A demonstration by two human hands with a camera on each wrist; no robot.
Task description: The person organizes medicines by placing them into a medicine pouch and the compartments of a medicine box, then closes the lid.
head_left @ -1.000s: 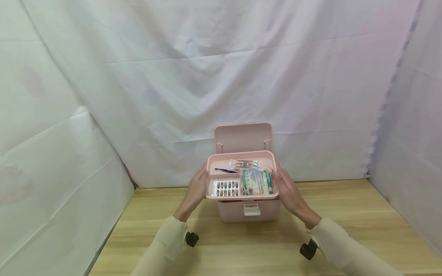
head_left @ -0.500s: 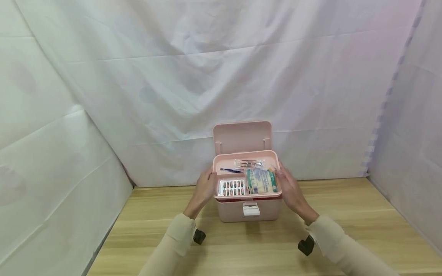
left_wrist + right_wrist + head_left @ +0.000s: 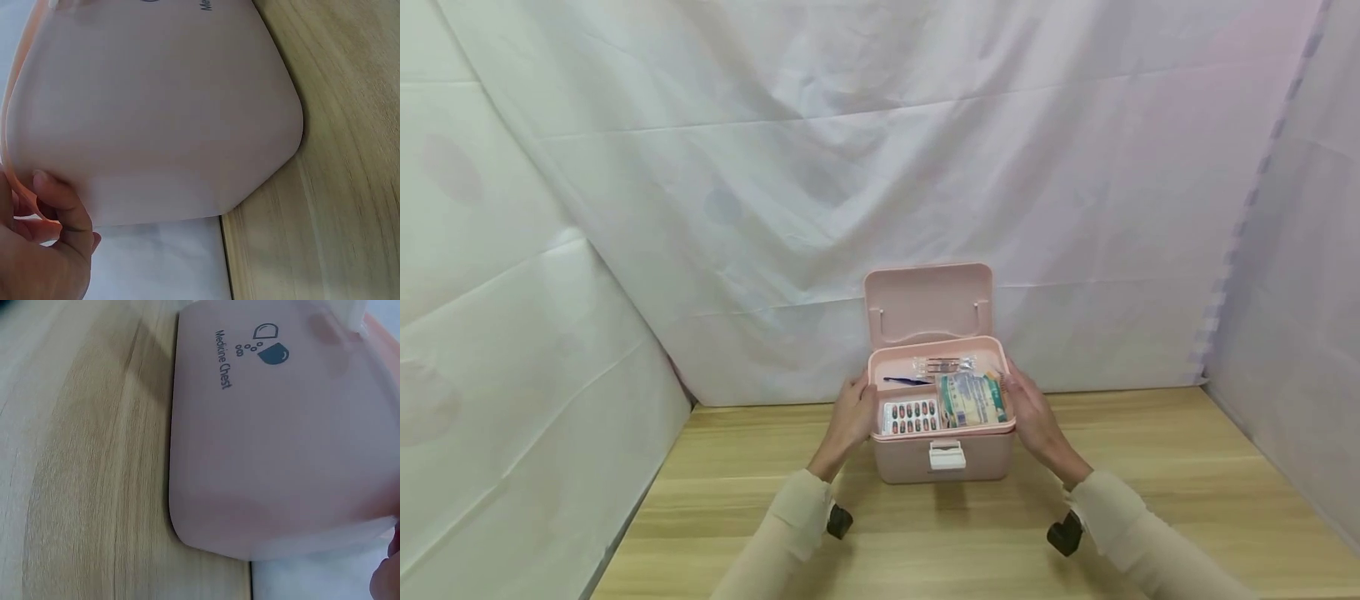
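Note:
A pink medicine chest (image 3: pixel 901 462) stands with its lid (image 3: pixel 928 307) raised at the back. Across its top lies a pink tray (image 3: pixel 891 367), slightly tilted. My left hand (image 3: pixel 852 415) holds the tray's left end, and the left wrist view shows curled fingers (image 3: pixel 69 203) at its rim. On the opposite end, my right hand (image 3: pixel 1033 417) grips the tray's side; the right wrist view catches only a bit of it. Inside the tray are a capsule blister pack (image 3: pixel 912 417), a green-and-cream packet (image 3: pixel 972 400), a slim blue tool (image 3: pixel 908 381) and clear-wrapped thin sticks (image 3: pixel 943 365).
A white latch (image 3: pixel 947 455) hangs at the chest's front. The wooden table (image 3: pixel 955 542) extends on both sides, with a white cloth (image 3: pixel 760 208) hanging behind. Black wrist mounts (image 3: pixel 1063 533) sit below the sleeves.
Both hands have lowered the tray onto the chest's top and shifted it slightly right. More of the raised lid now shows, and the tray's front edge has met the chest's rim.

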